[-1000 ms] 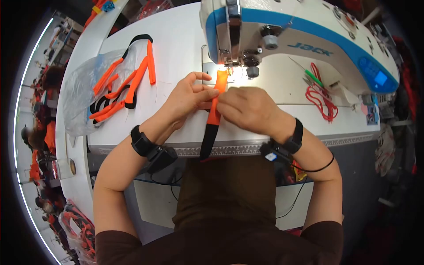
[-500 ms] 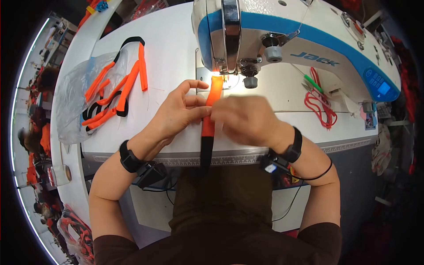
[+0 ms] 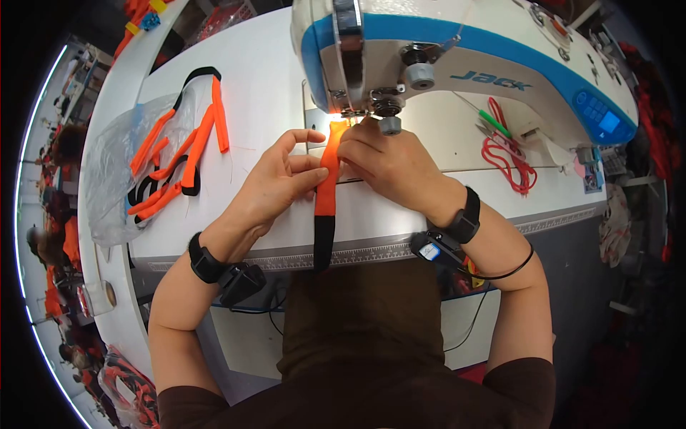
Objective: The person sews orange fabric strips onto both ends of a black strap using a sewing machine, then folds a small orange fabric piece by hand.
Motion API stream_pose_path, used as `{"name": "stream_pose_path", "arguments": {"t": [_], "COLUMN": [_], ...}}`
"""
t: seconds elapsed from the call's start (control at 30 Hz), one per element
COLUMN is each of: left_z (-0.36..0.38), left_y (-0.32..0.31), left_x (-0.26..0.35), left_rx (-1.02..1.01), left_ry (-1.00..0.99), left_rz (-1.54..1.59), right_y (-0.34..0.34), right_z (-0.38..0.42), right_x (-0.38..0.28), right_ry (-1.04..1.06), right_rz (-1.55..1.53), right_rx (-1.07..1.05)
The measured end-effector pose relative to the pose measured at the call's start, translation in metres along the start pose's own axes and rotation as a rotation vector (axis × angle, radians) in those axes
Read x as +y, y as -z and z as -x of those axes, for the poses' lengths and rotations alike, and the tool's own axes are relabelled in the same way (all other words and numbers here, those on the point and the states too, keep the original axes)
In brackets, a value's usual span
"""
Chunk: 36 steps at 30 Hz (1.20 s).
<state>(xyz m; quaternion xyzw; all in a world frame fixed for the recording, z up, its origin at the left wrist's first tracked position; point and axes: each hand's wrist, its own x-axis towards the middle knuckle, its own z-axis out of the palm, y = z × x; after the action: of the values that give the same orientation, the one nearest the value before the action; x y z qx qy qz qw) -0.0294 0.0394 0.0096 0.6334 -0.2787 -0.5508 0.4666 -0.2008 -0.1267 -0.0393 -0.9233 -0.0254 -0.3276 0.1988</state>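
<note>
An orange fabric strap (image 3: 327, 179) with a black end (image 3: 324, 239) runs from beneath the sewing machine's (image 3: 400, 43) needle area toward the table's front edge, where the black part hangs over. My left hand (image 3: 282, 171) pinches its left side between thumb and fingers, the index finger stretched toward the lit needle area. On the other side, my right hand (image 3: 393, 161) is curled against the strap's right edge, with fingertips up by the presser foot. Those fingertips are partly hidden under the machine head, so whatever they pinch does not show.
To the left, several orange and black straps (image 3: 207, 129) lie on a clear plastic bag (image 3: 107, 171). Right of the needle lie a red cord (image 3: 504, 168) and a green-handled tool (image 3: 494, 123). A ruler strip (image 3: 386, 252) lines the front edge.
My right hand, blurred over the strap before, has moved up to the needle area. The left hand keeps its place on the strap. The whole view has shifted slightly.
</note>
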Motion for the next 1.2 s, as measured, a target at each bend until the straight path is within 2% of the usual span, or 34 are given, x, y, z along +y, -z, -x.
{"name": "stream_pose_path", "arguments": {"t": [0.33,0.4,0.5,0.93,1.03,1.1,1.17,1.2], "left_z": [-0.001,-0.002,-0.003,-0.004,0.0,0.004,0.009,0.015], "left_y": [-0.004,-0.004,-0.002,0.0,0.0,0.003,0.003,-0.001], "left_x": [0.001,0.002,0.003,-0.002,-0.005,-0.005,-0.001,0.007], "left_rx": [0.012,0.006,-0.003,-0.043,-0.055,-0.066,-0.164,-0.106], "left_ry": [-0.003,0.002,0.011,0.019,0.015,0.009,0.021,0.013], "left_rz": [-0.01,-0.017,-0.037,-0.014,0.003,0.015,-0.171,-0.315], "right_y": [-0.007,-0.005,-0.007,-0.007,-0.005,-0.001,0.002,0.003], "right_z": [-0.001,-0.001,-0.003,0.002,0.002,0.001,0.002,0.003], "right_x": [0.009,0.008,0.009,0.013,0.011,0.01,0.002,-0.003], "right_ry": [0.063,0.057,0.1,0.029,0.064,0.194,0.237,0.263], "right_rz": [0.044,0.023,0.017,-0.027,-0.029,0.101,0.187,0.279], "right_rx": [0.019,-0.051,0.032,-0.066,-0.028,0.036,0.012,-0.008]}}
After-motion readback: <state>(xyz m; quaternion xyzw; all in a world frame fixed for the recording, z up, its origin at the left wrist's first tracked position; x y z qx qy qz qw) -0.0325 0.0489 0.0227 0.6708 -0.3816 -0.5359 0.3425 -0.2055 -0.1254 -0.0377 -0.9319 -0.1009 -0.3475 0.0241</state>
